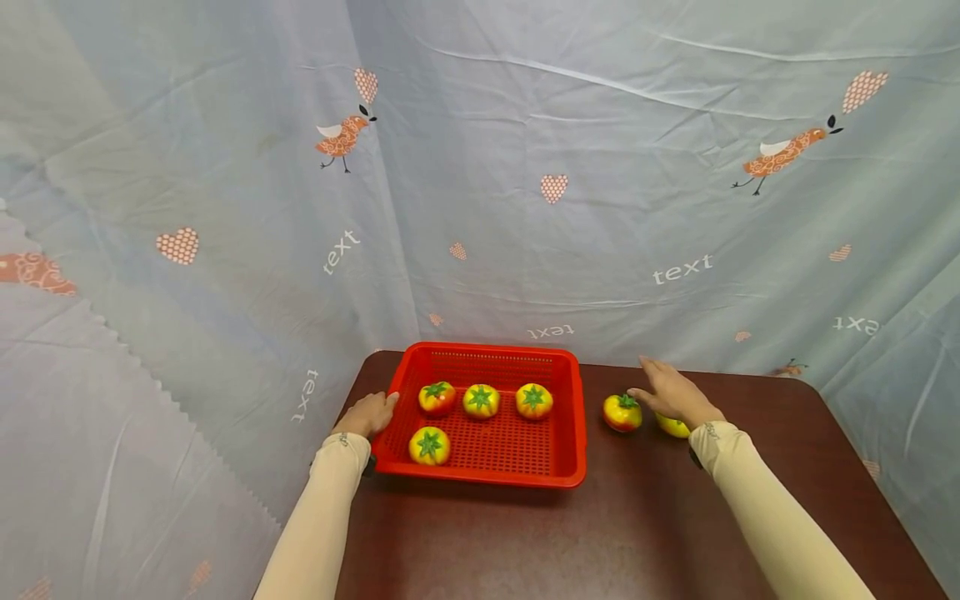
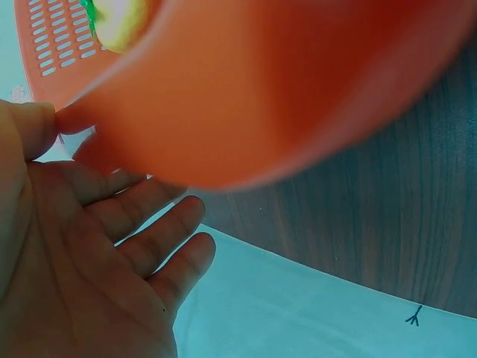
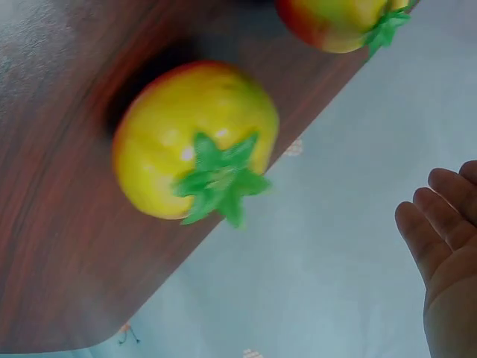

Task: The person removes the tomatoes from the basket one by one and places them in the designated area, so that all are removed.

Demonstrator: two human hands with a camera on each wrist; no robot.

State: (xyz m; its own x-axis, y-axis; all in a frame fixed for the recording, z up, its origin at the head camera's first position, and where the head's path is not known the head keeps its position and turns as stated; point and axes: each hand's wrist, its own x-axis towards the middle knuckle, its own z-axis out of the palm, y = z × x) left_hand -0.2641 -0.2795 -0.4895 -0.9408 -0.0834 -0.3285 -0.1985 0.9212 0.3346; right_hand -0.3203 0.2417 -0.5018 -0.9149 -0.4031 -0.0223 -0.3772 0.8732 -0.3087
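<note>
My left hand (image 1: 367, 414) grips the left rim of a red plastic basket (image 1: 480, 478); in the left wrist view the thumb lies at the rim (image 2: 201, 142) and the other fingers extend beneath it. Several red-and-yellow tomatoes with green star-shaped leaves, one of them at the front left (image 1: 430, 447), sit in the basket. My right hand (image 1: 672, 393) hovers with fingers extended above the table, holding nothing. Beside its thumb lies a tomato (image 1: 622, 413), and another tomato (image 1: 672, 426) is partly hidden under the hand. Both also appear in the right wrist view, the nearer tomato (image 3: 197, 142) large.
A dark brown wooden table (image 1: 480, 542) carries everything. Behind it and to the sides hangs a pale grey-blue curtain (image 1: 480, 167) printed with birds, hearts and words, close to the table's back edge.
</note>
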